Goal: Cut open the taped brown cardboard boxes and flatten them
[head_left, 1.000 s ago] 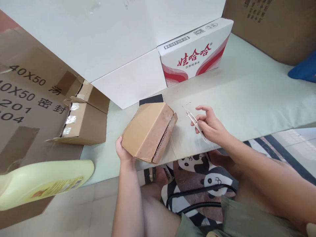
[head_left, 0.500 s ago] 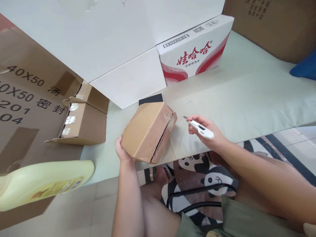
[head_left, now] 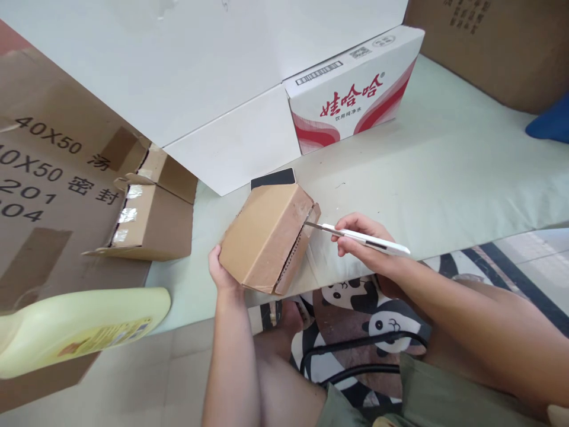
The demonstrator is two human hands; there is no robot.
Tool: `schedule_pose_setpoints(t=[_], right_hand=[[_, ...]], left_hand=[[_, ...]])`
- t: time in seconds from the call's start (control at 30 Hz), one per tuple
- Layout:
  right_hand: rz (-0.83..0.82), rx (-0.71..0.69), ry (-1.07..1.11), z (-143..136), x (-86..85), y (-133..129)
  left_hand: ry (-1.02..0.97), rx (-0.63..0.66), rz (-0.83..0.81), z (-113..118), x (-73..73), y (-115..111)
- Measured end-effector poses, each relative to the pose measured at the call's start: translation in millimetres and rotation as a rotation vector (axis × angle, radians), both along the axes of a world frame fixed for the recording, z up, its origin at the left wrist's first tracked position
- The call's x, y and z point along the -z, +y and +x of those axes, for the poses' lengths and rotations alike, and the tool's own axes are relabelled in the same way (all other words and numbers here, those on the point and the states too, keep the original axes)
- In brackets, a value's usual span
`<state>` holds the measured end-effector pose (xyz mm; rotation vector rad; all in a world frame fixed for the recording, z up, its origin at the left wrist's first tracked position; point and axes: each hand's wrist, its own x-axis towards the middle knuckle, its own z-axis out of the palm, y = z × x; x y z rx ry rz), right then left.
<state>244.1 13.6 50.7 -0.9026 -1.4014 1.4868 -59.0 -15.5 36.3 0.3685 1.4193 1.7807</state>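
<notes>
A small brown cardboard box (head_left: 262, 228) rests tilted on the cloth-covered table, a gap running along its right side between the flaps. My left hand (head_left: 223, 270) grips its lower left corner, with most of the fingers hidden beneath. In my right hand (head_left: 360, 237) is a white utility knife (head_left: 376, 242), pinched between thumb and fingers. Its blade extends to the left, and the tip meets the taped upper end of the gap. Behind the box a flat dark object (head_left: 273, 178) shows in part.
Large white boxes (head_left: 231, 139) and a red-and-white carton (head_left: 351, 101) stand at the back. On the left are opened brown boxes (head_left: 164, 222) and a pale yellow bottle (head_left: 89, 326). A blue object (head_left: 549, 121) lies far right. Below the table edge is a panda-patterned mat (head_left: 386, 332).
My right hand has turned the utility knife and brought its blade leftward to the box's taped edge. The box and my left hand stay nearly in place.
</notes>
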Motion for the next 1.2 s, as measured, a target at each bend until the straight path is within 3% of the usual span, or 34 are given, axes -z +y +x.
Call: schedule_pose_setpoints(t=[0.23, 0.47, 0.7, 1.0, 1.2], right_hand=[[0.143, -0.061, -0.017, 7, 5.7, 1], [0.076, 0.018, -0.055, 6, 1.7, 1], [0.147, -0.049, -0.084, 6, 0.3, -2], [0.281, -0.027, -0.138, 7, 5.0, 3], [0.225, -0.022, -0.168, 7, -0.9, 2]], left_hand=[[0.013, 0.007, -0.014, -1, -1.3, -1], [-0.067, -0.092, -0.073, 7, -9.4, 2], [0.011, -0.012, -0.018, 2, -3.5, -1], [-0.046, -0.037, -0.035, 7, -9.8, 0], [-0.038, -0.046, -0.029, 10, -12.1, 0]])
